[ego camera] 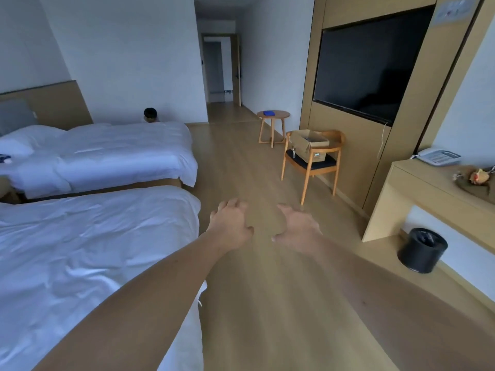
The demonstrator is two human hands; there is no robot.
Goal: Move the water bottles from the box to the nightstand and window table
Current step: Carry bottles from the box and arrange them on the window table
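Cardboard box on wooden chair

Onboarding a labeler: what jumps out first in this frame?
Two bare forearms reach forward from the bottom edge, left hand and right hand open and empty over the wood floor. Two white beds fill the left side, and a large dark TV sits in the wood wall on the right. Mid-room, an open cardboard box rests on a wooden chair.

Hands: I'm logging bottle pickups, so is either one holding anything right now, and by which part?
Nothing is held. The left hand and right hand are both open and empty above the floor; the cardboard box sits on the wooden chair ahead.
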